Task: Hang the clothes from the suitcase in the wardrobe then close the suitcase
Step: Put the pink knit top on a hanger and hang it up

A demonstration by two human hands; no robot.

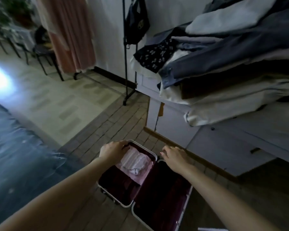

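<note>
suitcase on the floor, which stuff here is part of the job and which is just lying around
Job: open suitcase, pink folded clothes inside it, left hand on its far rim, right hand over it.

Lying about: clothes pile, hanging peach dress, chair, black stand.

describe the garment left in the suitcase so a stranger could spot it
On the tiled floor lies an open maroon suitcase. In its left half, at the far end by the left hand, sits a folded pink-and-white striped garment, the only pale thing against the dark lining.
</note>
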